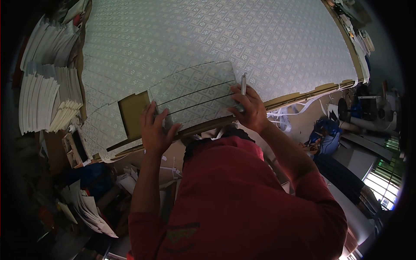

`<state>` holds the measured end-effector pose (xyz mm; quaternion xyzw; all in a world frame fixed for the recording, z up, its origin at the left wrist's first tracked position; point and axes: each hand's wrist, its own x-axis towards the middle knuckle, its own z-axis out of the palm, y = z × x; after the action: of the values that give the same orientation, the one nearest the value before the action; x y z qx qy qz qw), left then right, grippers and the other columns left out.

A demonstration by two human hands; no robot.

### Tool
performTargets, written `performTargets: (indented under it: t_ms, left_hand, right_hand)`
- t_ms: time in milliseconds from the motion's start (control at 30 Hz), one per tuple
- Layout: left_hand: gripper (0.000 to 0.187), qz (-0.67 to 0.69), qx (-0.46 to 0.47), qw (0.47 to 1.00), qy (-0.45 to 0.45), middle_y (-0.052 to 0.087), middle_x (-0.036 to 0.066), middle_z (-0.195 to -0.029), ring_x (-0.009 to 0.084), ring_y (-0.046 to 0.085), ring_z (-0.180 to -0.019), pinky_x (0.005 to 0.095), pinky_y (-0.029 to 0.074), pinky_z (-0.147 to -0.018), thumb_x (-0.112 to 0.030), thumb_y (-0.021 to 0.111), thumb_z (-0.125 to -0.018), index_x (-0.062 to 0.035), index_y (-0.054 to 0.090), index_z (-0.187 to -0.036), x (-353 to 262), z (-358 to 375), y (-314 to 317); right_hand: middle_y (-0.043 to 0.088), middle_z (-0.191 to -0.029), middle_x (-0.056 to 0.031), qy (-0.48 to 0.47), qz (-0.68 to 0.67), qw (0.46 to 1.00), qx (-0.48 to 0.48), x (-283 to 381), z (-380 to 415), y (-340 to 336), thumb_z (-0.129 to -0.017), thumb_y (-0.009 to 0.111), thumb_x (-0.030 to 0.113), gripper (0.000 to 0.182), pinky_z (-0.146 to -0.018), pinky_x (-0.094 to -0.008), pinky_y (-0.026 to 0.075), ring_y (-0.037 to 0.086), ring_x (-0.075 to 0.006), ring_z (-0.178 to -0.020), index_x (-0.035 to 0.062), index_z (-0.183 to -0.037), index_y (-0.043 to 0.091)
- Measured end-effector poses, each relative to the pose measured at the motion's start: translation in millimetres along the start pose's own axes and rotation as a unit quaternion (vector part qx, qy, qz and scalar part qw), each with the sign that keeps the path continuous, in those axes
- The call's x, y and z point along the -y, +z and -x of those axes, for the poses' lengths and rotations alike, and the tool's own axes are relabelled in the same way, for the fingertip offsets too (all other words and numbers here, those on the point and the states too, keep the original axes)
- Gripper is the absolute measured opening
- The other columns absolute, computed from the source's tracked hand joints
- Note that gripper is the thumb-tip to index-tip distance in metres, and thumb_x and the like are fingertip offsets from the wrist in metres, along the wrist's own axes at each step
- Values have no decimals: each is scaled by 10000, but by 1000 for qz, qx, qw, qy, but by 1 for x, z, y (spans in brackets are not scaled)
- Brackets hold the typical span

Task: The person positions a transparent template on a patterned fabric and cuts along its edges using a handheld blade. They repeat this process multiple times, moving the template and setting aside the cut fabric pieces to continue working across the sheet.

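Note:
A patterned, pale sheet [195,93] with two dark lines across it lies at the near edge of a large table covered in similar patterned material [208,34]. My left hand [157,125] rests at the sheet's left end, fingers apart. At its right end is my right hand [250,106], with a slim metallic tool [244,83] upright between its fingers, likely a cutter. The fingertips of that hand also touch the sheet's right edge. Left of my left hand, an olive-brown rectangle [133,113] shows in the patterned surface.
Tall stacks of pale sheets [40,99] stand along the table's left side. White strips [299,110] hang below the near edge on the right, beside a blue bundle [325,136]. Loose papers [93,212] lie low on the left. A machine [372,108] stands far right.

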<state>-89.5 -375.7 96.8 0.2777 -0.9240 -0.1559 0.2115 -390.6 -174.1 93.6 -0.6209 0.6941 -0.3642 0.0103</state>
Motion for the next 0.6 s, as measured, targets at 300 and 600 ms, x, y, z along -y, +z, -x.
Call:
performTargets:
  t_ms: [300, 600]
  left_hand:
    - [609, 0, 1, 1000, 4, 478, 232, -1548, 484, 449, -1404, 568, 397, -1143, -365, 902, -771, -97, 675, -1268, 0, 0, 0]
    - [612, -4, 6, 1000, 1, 469, 227, -1557, 484, 445, -1410, 562, 400, -1145, -355, 906, -768, -101, 675, -1274, 0, 0, -1]
  right_hand:
    - [656, -1383, -185, -3, 7, 1000, -1, 0, 0, 0, -753, 879, 133, 487, -1102, -514, 488, 601, -421, -1263, 55, -1153, 612]
    - [660, -1372, -186, -5, 7, 1000, -1, 1, 0, 0, -745, 883, 127, 497, -1102, -514, 488, 608, -416, -1256, 55, -1152, 606]
